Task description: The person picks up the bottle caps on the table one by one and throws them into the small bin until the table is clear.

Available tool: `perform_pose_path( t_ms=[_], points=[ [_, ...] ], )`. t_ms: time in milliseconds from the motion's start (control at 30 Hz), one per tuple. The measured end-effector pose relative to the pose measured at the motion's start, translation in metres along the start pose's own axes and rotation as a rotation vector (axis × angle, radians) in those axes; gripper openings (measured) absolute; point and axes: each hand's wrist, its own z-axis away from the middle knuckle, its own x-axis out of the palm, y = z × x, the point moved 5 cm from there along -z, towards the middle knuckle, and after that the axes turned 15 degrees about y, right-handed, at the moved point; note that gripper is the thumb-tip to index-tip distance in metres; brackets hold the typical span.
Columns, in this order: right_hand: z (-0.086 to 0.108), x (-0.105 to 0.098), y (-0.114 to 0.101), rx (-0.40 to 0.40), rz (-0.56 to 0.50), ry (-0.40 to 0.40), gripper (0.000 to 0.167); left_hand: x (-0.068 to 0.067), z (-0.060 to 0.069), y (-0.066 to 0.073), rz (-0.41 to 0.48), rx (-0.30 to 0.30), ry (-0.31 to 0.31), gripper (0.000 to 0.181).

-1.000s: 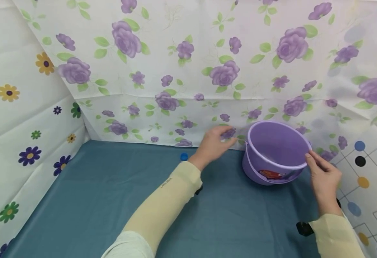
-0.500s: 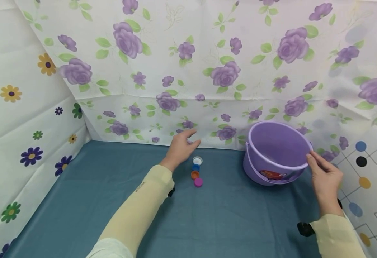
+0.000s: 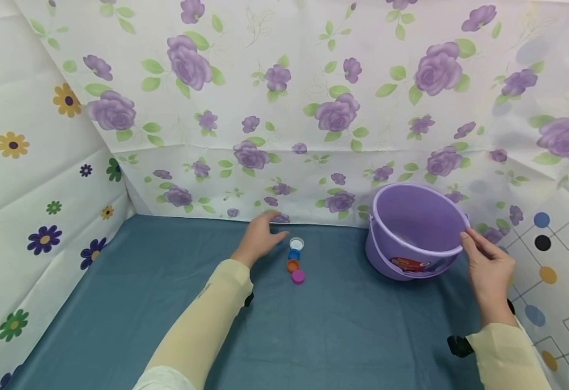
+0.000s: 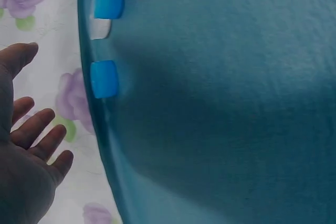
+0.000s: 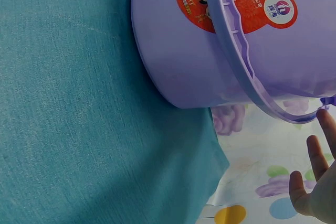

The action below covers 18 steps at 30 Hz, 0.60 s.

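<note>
My left hand (image 3: 259, 241) is held with fingers and thumb apart and nothing between them, over a blue bottle cap (image 4: 105, 79) at the cloth's back edge. In the head view the thumb mostly hides this cap. Just right of it runs a short row: a white cap (image 3: 296, 245), another blue cap (image 3: 294, 254), an orange cap (image 3: 293, 265) and a magenta cap (image 3: 298, 277). At the right stands an upright purple bucket (image 3: 413, 244), its handle (image 5: 244, 72) hanging down in front. My right hand (image 3: 490, 265) pinches the bucket's rim between thumb and fingers.
A blue-green cloth (image 3: 342, 325) covers the table. Behind it rises a floral sheet (image 3: 303, 179); a daisy-print sheet (image 3: 45, 206) borders the left and a dotted sheet (image 3: 557, 238) the right, close to the bucket and right hand.
From beside the bucket, my left hand has moved left past the row of caps, uncovering them, then come down near the lone blue cap. My right hand stays on the bucket's rim.
</note>
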Motion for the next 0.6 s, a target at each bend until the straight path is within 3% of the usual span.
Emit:
perform_pose_path(
  t_ms=[367,600],
  points=[
    [-0.001,-0.002,0.003,0.025,-0.022,0.002,0.039,0.010,0.009,-0.011,-0.078,-0.033,-0.083,0.066],
    [-0.001,-0.001,0.002,0.007,-0.004,-0.003,0.038,0.016,0.013,-0.016,-0.170,0.006,-0.115,0.067]
  ],
)
